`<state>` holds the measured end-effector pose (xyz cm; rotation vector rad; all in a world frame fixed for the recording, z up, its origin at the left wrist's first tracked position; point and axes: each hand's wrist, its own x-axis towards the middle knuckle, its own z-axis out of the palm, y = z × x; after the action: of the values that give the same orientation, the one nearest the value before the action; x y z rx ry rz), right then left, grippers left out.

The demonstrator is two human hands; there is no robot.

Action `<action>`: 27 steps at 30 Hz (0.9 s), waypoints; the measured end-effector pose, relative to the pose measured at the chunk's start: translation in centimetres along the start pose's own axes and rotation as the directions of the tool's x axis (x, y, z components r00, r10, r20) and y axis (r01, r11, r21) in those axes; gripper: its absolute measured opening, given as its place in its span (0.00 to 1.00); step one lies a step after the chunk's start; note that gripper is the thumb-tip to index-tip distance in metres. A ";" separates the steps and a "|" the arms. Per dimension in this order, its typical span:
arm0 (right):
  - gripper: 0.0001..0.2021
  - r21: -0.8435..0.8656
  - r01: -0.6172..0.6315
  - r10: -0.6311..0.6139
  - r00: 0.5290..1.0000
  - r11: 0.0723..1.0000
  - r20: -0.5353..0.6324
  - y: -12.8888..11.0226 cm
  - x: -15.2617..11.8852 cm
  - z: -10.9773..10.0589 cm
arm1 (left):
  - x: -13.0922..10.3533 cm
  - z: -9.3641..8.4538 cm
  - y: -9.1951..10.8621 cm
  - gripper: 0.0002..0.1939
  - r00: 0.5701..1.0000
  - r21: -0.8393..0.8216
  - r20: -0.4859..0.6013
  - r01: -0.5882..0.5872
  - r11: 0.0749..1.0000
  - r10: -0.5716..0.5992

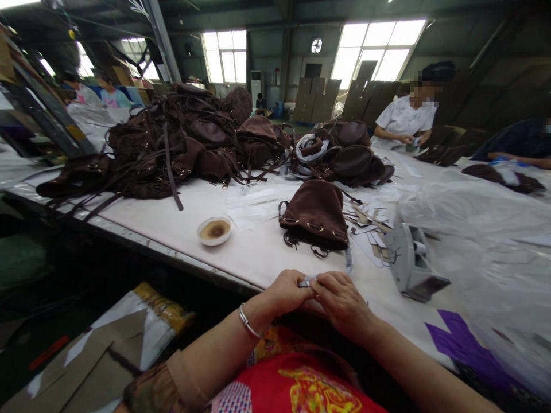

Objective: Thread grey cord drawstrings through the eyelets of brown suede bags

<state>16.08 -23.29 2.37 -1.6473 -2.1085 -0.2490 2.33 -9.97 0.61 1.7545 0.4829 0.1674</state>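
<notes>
Close together at the table's front edge, my left hand point(289, 293) and my right hand point(342, 301) both have their fingers closed. Between them they pinch a small whitish strip point(306, 282), most of it hidden by the fingers. A translucent strip point(349, 259) lies on the table just beyond my right hand. Farther back, a dark brown drawstring bag point(316, 212) rests with its gold-ringed opening towards me. A white bowl point(214, 231) with a brown-stained inside stands to the left of the bag.
A large heap of brown bags point(185, 137) covers the back left. To the right are scattered paper pieces point(372, 229), a grey tape dispenser point(413, 261), clear plastic sheeting point(486, 229) and purple plastic point(467, 344). A person point(407, 117) works across the table; cardboard point(99, 367) lies below left.
</notes>
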 end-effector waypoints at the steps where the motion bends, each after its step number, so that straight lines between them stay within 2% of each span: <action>1: 0.12 -0.010 0.004 -0.004 1.000 1.000 -0.024 0.0 -0.2 0.0 | -0.1 0.0 0.2 0.14 0.999 -0.046 0.026 0.022 0.999 -0.021; 6: 0.12 -0.032 -0.004 0.000 0.993 0.999 -0.122 -0.2 -0.9 0.0 | -0.7 -0.3 1.6 0.19 0.995 -0.332 0.103 0.048 0.942 -0.014; 8: 0.12 -0.031 -0.014 0.010 0.990 0.999 -0.139 -0.2 -1.0 0.1 | -0.9 -0.3 1.8 0.18 0.995 -0.358 0.099 0.044 0.933 -0.009; 10: 0.12 -0.038 -0.025 0.019 0.986 0.999 -0.163 -0.2 -1.2 0.3 | -0.9 -0.2 2.0 0.16 0.999 -0.272 0.053 0.015 0.962 -0.001; 14: 0.12 -0.069 -0.030 0.016 0.980 0.997 -0.200 -0.2 -1.7 0.5 | -0.8 0.4 2.1 0.12 0.996 0.047 -0.081 -0.033 0.998 0.037; 17: 0.12 -0.069 -0.086 0.069 0.974 0.994 -0.214 0.5 -2.7 -0.6 | -0.8 0.9 2.0 0.10 0.969 0.268 -0.177 -0.120 0.956 0.171; 19: 0.13 -0.056 -0.197 0.172 0.940 0.979 -0.293 2.0 -4.0 -2.5 | -0.7 1.0 1.6 0.10 0.934 0.364 -0.213 -0.196 0.910 0.286; 21: 0.12 -0.020 -0.356 0.316 0.852 0.934 -0.419 4.5 -5.9 -5.1 | -0.5 0.9 0.9 0.10 0.901 0.421 -0.222 -0.257 0.870 0.374; 23: 0.11 0.043 -0.556 0.496 0.701 0.830 -0.512 7.8 -8.2 -8.0 | -0.3 0.8 0.2 0.09 0.879 0.458 -0.216 -0.294 0.839 0.425; 24: 0.12 0.088 -0.674 0.608 0.594 0.734 -0.527 9.6 -9.4 -9.3 | -0.2 0.8 -0.2 0.09 0.873 0.470 -0.214 -0.300 0.830 0.437; 25: 0.14 0.139 -0.786 0.721 0.462 0.603 -0.516 11.3 -10.6 -10.5 | 0.0 0.8 -0.5 0.09 0.870 0.481 -0.214 -0.302 0.823 0.444; 26: 0.14 0.187 -0.862 0.809 0.338 0.471 -0.481 12.8 -11.8 -11.5 | 0.2 0.8 -0.7 0.10 0.869 0.490 -0.213 -0.301 0.818 0.447; 27: 0.14 0.226 -0.903 0.867 0.243 0.367 -0.436 14.1 -12.7 -12.3 | 0.3 0.8 -0.8 0.10 0.870 0.497 -0.211 -0.297 0.815 0.446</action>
<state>34.81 -35.57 5.61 -2.2401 -0.5234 -0.3088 2.72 -10.38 -0.44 2.2910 0.4176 0.6821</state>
